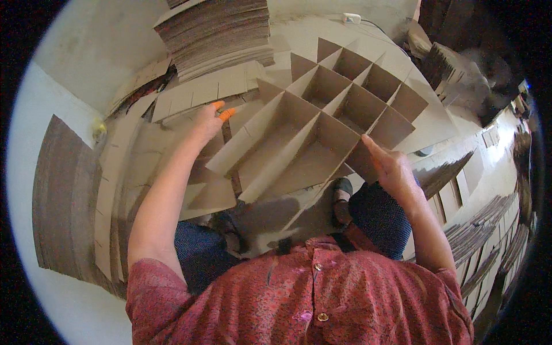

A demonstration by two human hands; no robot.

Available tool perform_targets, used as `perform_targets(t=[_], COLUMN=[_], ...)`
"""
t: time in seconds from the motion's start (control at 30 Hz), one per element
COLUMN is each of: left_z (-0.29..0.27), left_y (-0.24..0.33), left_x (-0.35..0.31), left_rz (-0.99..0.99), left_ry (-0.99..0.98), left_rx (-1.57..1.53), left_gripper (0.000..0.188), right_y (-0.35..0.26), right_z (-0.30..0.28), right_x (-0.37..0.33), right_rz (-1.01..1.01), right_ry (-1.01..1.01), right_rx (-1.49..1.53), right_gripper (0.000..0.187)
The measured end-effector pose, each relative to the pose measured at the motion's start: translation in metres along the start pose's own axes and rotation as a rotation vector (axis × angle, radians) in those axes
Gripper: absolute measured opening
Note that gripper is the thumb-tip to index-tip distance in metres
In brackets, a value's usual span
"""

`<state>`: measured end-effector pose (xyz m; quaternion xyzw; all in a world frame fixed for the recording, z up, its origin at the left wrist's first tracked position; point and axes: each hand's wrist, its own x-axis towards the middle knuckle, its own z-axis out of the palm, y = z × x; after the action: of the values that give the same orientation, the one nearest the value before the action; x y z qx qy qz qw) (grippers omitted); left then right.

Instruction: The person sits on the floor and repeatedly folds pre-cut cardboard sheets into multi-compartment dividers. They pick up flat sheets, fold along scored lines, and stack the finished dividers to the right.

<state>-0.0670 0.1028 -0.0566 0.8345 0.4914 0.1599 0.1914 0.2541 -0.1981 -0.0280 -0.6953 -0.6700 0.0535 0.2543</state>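
Note:
A cardboard divider grid (322, 135) of interlocking slotted strips stands tilted in front of me, its long loose strip ends fanning toward my lap. My right hand (391, 169) grips its near right edge, index finger stretched along the cardboard and the other fingers curled. Orange coverings wrap two fingertips of my left hand (211, 122). That hand reaches out left of the grid with its fingers apart, close to a row of flat slotted cardboard strips (198, 99). Whether its fingertips touch the strips I cannot tell.
A tall stack of cardboard sheets (221, 37) rises at the back. Another stack (63, 195) stands at the far left, beside long slotted strips (109, 195). More cardboard bundles (489, 241) line the right side. A white socket block (351, 18) with a cable lies at the back.

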Motion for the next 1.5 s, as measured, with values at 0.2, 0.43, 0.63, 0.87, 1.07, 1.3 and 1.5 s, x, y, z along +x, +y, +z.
perform_targets(t=[0.2, 0.43, 0.63, 0.87, 1.07, 1.3, 1.5], left_z=[0.028, 0.021, 0.0, -0.028, 0.009, -0.034, -0.024], left_y=[-0.001, 0.002, -0.047, 0.034, 0.135, 0.098, 0.06], left_x=[0.045, 0.082, 0.089, 0.026, -0.076, -0.012, 0.024], left_rz=[0.036, -0.096, 0.1, 0.26, 1.011, 0.181, 0.188], left_ry=[0.098, -0.058, 0.071, 0.426, 0.22, 0.369, 0.185], left_rx=[0.377, 0.491, -0.021, -0.34, -0.211, -0.648, -0.865], left_gripper=[0.069, 0.042, 0.022, 0.024, 0.034, 0.06, 0.049], right_y=[0.022, 0.037, 0.019, -0.031, -0.078, -0.065, -0.075], right_z=[0.011, 0.015, 0.001, -0.009, -0.003, -0.021, -0.008], right_x=[0.015, 0.02, 0.023, 0.031, 0.051, -0.003, -0.02], right_rz=[-0.078, -0.061, 0.075, 0.088, 0.416, 0.194, 0.084], right_ry=[0.173, 0.212, 0.111, 0.392, 0.312, 0.446, 0.354], right_rx=[0.023, 0.037, -0.033, 0.401, 1.587, 0.581, 0.488], right_gripper=[0.047, 0.048, 0.047, 0.04, 0.031, 0.018, 0.016])
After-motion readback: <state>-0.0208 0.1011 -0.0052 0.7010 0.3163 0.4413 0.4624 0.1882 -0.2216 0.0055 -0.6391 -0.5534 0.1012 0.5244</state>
